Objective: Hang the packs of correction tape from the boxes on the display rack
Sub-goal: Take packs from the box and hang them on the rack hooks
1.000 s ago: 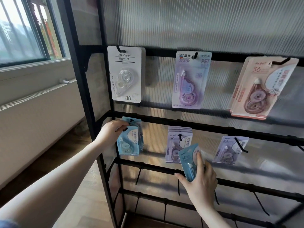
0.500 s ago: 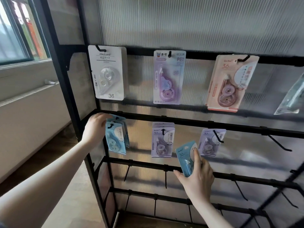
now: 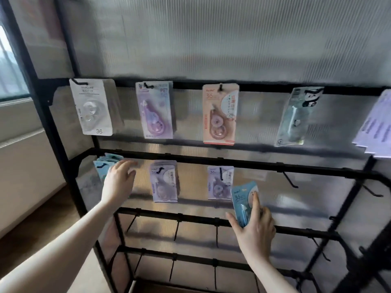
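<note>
I held a blue pack of correction tape (image 3: pixel 243 203) in my right hand (image 3: pixel 255 228), thumb on one edge and fingers spread over its face, so the hang-hole at the top stayed uncovered for a hook. The pack sat upright at about five o'clock in my view, in front of the display rack (image 3: pixel 211 162), just below the lilac packs (image 3: pixel 220 182) on the second bar. An empty hook (image 3: pixel 290 180) stood out toward three o'clock of it, a likely place for it, I judged. My left hand (image 3: pixel 118 182) was at nine o'clock, fingers relaxed and gripping nothing, just in front of the hanging blue packs (image 3: pixel 103 166); I cannot tell whether it touched them. Both forearms reached up and forward from below.
</note>
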Tool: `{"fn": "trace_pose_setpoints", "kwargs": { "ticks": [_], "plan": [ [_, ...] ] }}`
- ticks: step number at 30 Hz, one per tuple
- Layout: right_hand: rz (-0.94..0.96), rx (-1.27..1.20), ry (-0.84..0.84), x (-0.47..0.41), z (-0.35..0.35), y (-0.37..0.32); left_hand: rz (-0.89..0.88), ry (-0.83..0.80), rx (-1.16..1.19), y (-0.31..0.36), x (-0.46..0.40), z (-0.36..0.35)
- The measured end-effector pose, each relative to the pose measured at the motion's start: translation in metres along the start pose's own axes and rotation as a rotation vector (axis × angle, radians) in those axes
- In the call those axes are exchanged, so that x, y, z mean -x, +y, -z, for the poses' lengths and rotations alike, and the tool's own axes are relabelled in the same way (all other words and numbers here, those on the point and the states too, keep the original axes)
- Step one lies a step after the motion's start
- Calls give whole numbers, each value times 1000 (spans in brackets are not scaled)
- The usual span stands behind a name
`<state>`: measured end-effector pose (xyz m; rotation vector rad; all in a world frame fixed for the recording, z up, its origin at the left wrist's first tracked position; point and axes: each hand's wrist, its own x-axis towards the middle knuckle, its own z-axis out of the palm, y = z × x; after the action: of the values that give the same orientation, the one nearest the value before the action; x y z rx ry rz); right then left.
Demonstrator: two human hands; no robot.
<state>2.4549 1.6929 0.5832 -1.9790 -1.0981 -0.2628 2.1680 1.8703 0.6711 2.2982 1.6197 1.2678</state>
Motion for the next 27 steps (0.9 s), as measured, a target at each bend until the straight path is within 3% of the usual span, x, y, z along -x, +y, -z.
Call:
{"fn": "trace_pose_setpoints", "kwargs": {
  "ticks": [4, 13, 27],
  "plan": [
    [19, -7, 17, -19, 27, 47, 27, -16, -27, 56, 31, -30],
    [34, -20, -7, -49, 54, 97, -108, -58, -60, 149, 69, -76],
    [-19, 10, -2, -67, 47, 123, -94, -58, -14, 162, 78, -100]
  ]
}}
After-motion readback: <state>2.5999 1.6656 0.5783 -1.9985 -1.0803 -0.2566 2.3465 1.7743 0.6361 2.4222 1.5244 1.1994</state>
